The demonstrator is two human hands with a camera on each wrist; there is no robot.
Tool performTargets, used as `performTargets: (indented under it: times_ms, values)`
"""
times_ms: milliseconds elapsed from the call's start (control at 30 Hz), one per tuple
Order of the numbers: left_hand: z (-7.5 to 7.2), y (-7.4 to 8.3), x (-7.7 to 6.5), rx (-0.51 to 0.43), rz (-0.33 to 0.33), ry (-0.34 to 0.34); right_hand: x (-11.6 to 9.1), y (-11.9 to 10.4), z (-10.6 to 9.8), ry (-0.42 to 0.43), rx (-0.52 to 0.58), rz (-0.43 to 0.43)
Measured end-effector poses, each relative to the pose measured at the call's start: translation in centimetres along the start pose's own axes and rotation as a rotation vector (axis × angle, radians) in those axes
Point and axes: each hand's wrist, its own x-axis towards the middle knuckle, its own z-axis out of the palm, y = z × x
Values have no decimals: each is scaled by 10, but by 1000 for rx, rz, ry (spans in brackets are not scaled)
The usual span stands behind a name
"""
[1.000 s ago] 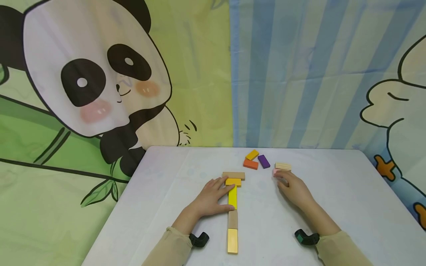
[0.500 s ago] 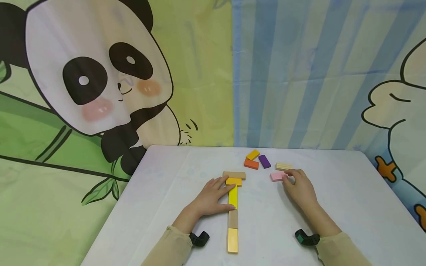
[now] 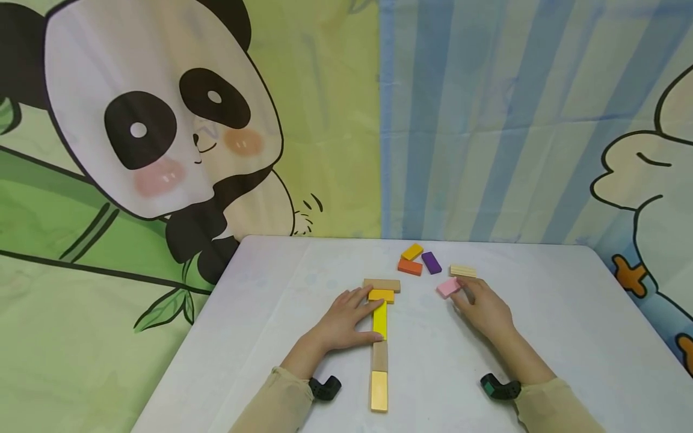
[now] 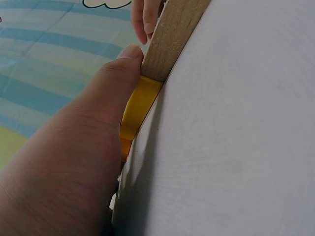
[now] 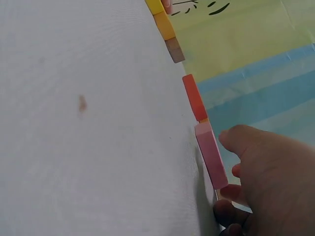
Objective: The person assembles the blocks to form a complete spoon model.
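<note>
My left hand (image 3: pixel 342 322) lies spread along a row of wooden blocks, its fingers and thumb resting on and beside the yellow block (image 3: pixel 380 322). An orange-yellow block (image 3: pixel 385 296) and a brown block (image 3: pixel 382 285) lie crosswise at the row's far end. Nearer me, a tan block (image 3: pixel 380 357) and a pale gold block (image 3: pixel 379 391) continue it. On the right, my right hand (image 3: pixel 485 310) is at a pink block (image 3: pixel 447 288) lying slanted on the table. In the right wrist view, bent fingers reach the block's end, while the thumb (image 5: pixel 236 138) stands slightly off it.
Behind the row lie a loose yellow-orange block (image 3: pixel 412 251), an orange-red block (image 3: pixel 409 267) and a purple block (image 3: pixel 431 263). Pale wooden pieces (image 3: pixel 462 271) sit just beyond the right hand. The white table (image 3: pixel 303 258) ends at a printed curtain (image 3: pixel 335 120).
The pink block has come out from under my right hand, toward the left and nearer me, and has turned to a slant. The left hand and the row have stayed put.
</note>
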Motion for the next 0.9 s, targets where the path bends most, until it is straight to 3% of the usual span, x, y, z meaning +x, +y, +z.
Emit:
performTargets:
  times_ms: [367, 733, 900]
  values:
    - [3, -1, 2, 14, 2, 6, 8, -8, 4, -71, -63, 107]
    - [1, -2, -1, 7, 6, 11, 9, -9, 4, -92, -63, 62]
    - [2, -1, 0, -1, 4, 11, 11, -11, 0, -105, 20, 24]
